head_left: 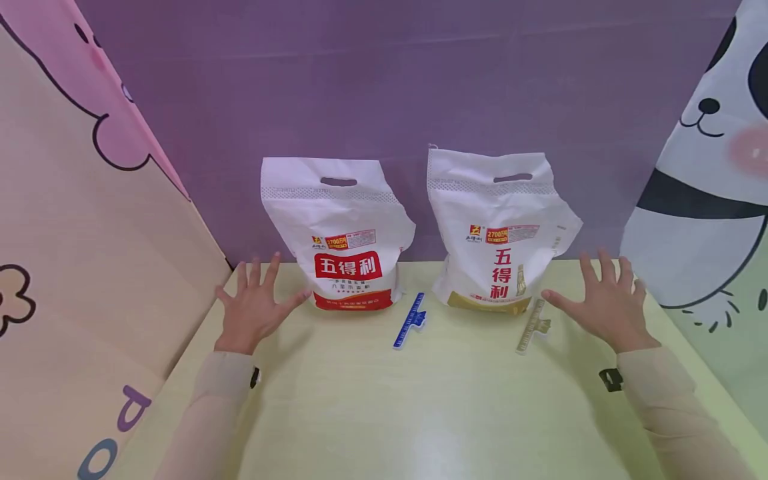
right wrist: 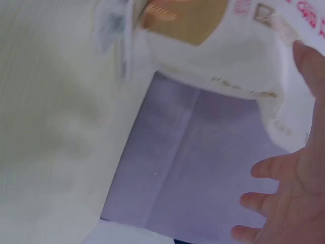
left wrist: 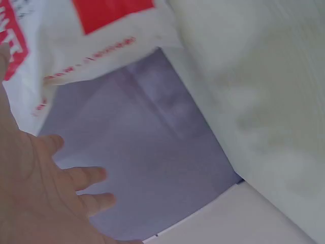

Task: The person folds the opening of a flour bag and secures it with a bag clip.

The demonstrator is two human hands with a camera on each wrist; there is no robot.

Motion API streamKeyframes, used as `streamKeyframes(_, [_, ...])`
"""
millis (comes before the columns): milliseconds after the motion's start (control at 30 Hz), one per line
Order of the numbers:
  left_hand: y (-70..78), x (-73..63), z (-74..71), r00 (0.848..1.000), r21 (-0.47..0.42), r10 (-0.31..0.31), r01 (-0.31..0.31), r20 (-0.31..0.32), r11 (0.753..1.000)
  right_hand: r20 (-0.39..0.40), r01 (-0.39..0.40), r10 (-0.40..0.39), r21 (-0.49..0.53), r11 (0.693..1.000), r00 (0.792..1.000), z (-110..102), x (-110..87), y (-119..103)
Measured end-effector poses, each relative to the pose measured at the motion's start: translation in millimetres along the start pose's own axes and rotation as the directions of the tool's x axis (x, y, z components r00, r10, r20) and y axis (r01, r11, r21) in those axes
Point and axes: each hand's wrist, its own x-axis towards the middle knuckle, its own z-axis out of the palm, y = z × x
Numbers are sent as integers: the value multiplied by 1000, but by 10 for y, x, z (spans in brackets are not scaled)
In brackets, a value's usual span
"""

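Note:
Two white flour bags stand upright side by side at the back of the table. The left flour bag [head_left: 348,213] has a red label and red base; the right flour bag [head_left: 501,213] has red lettering and a gold base. A blue sealing clip [head_left: 411,321] lies in front, between the bags. Before the right bag lies a gold-toned sealing clip [head_left: 531,327]. My left hand [head_left: 252,310] is spread beside the left bag, its thumb close to the bag's lower edge. To the right of the other bag, my right hand [head_left: 606,307] is spread likewise, holding nothing.
The pale table [head_left: 408,407] is bounded by a purple back wall [head_left: 384,87]. A cartoon-printed panel [head_left: 78,220] rises on the left, and a panda-printed panel [head_left: 696,247] on the right. Each bag has a handle slot at its top.

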Motion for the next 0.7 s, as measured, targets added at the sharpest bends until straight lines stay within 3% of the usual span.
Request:
streamKeyframes(167, [124, -60, -52, 999, -19, 14, -15, -38, 1000, -62, 8, -5, 53, 999, 998, -44, -83, -187])
streamKeyframes(400, [297, -102, -56, 984, -110, 62, -81, -164, 991, -186, 91, -61, 160, 983, 981, -82, -183, -504])
streamKeyframes(700, [531, -129, -67, 971, -239, 59, -116, -234, 964, -195, 189, -133, 307, 933, 972, -129, -199, -876])
